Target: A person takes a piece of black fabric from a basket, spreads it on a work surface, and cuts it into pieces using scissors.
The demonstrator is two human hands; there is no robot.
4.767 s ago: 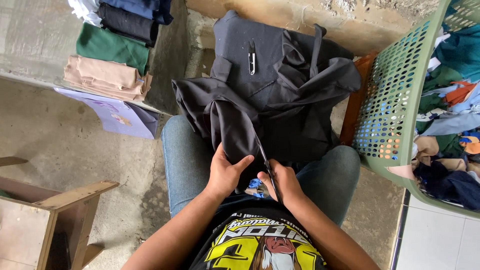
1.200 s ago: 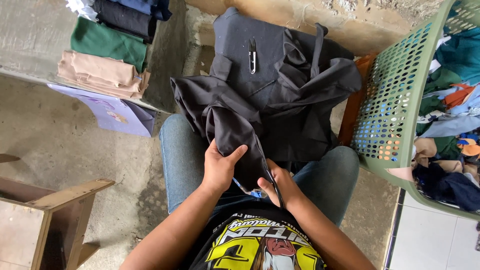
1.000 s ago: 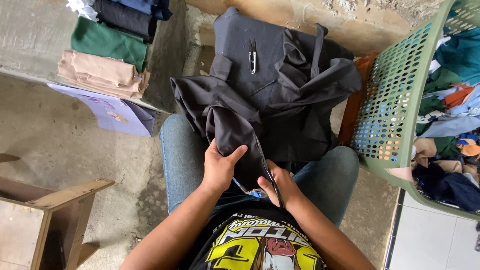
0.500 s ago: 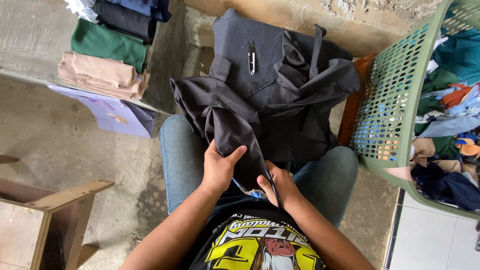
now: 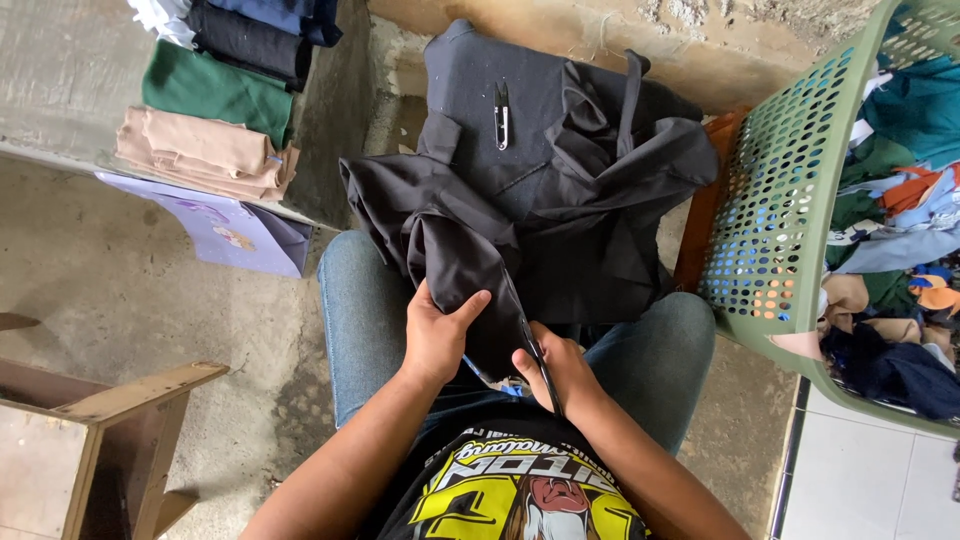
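the dark grey garment (image 5: 540, 210) lies over your lap and the floor ahead, a small thread snip (image 5: 501, 113) resting on its far part. your left hand (image 5: 437, 335) pinches a fold of it in a closed grip, your right hand (image 5: 560, 370) likewise clamps the edge beside it. a green laundry basket (image 5: 780, 200) of clothes stands to your right, folded clothes (image 5: 215, 95) stacked far left.

Both hands close over the lap — left hand (image 5: 437, 337) gripping, right hand (image 5: 562, 368) pinching.
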